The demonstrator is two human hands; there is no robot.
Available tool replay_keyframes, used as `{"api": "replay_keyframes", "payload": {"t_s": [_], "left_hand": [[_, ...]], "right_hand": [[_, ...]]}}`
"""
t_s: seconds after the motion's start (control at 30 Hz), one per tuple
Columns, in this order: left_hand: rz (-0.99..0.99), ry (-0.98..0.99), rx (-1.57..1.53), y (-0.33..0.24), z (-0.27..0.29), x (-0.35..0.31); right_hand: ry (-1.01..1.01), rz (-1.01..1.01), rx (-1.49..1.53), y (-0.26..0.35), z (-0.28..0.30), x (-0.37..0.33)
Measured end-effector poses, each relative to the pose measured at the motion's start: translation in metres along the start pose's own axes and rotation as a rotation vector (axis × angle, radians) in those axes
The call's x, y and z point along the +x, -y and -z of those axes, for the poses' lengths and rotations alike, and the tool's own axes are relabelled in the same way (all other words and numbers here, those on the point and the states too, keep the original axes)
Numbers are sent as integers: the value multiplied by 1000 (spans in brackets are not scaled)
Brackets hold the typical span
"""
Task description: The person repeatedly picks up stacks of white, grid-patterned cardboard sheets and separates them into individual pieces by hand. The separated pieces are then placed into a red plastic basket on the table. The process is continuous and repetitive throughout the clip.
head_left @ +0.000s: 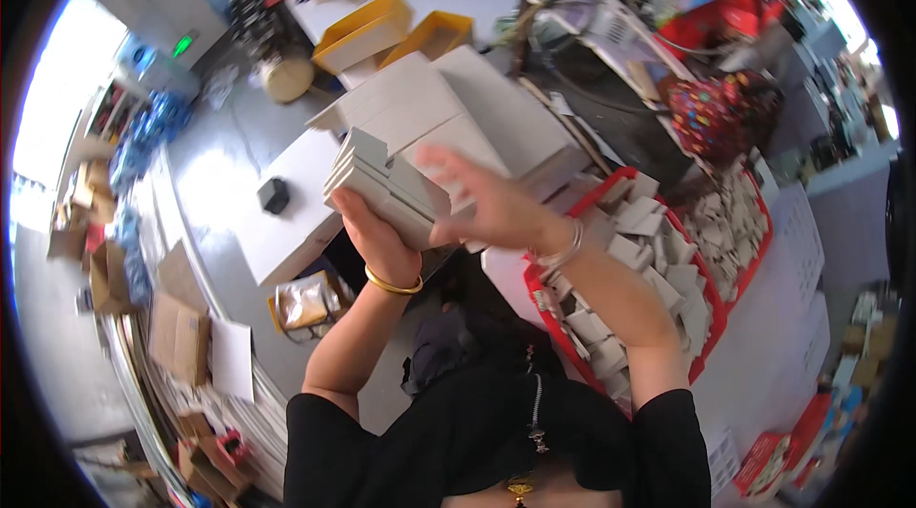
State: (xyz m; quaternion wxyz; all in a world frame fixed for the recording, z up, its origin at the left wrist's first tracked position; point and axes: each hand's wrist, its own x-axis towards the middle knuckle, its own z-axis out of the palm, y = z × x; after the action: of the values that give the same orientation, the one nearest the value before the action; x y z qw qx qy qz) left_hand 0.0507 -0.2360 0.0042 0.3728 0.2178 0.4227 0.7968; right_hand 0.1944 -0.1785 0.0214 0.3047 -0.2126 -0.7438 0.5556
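Note:
In the middle of the view, my left hand [380, 239] is wrapped round a stack of flat, pale grey-white small boxes [384, 191], holding it tilted. Close to the right end of that stack is my right hand [501, 207], smeared by motion, its fingers spread. Whether its thumb touches the boxes I cannot tell. Behind both hands stands a large white carton [405, 100] with a flap lifted. Right of it, below my right forearm, a red tray [708, 355] is heaped with loose white small boxes [641, 250].
A second red tray [765, 207] holds small white pieces. Two yellow bins [367, 33] stand beyond the carton. At the left is a white surface [286, 231] with a dark block [274, 195]. A machine [611, 41] with hoses occupies the back right, and cardboard boxes [178, 336] line the left floor.

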Motion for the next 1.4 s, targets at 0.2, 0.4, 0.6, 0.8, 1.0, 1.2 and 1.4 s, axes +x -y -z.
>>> {"api": "replay_keyframes", "payload": {"t_s": [0.2,0.4,0.6,0.8,1.0,1.2,1.4], "left_hand": [[363,424,-115,67,-89,-64],[814,765,-77,144,-198,-168],[748,926,251,251,-270,-250],[365,1027,815,408,-320,-261],[196,1019,1271,554,-296,-251],[267,1147,1314,536,-306,-272],[470,1071,1068,524,-308,-261]], "right_hand": [[-447,-135,-326,13,43,-120],[-765,-229,-467,2,109,-289],[-1286,-665,-451,-25,182,-478],[-1542,-922,-654,-92,250,-595],[-1223,-975,-856,-157,284,-579],[-928,-1135,-1081,-185,270,-520],[-913,-1048,-1046,-145,290,-520]]}}
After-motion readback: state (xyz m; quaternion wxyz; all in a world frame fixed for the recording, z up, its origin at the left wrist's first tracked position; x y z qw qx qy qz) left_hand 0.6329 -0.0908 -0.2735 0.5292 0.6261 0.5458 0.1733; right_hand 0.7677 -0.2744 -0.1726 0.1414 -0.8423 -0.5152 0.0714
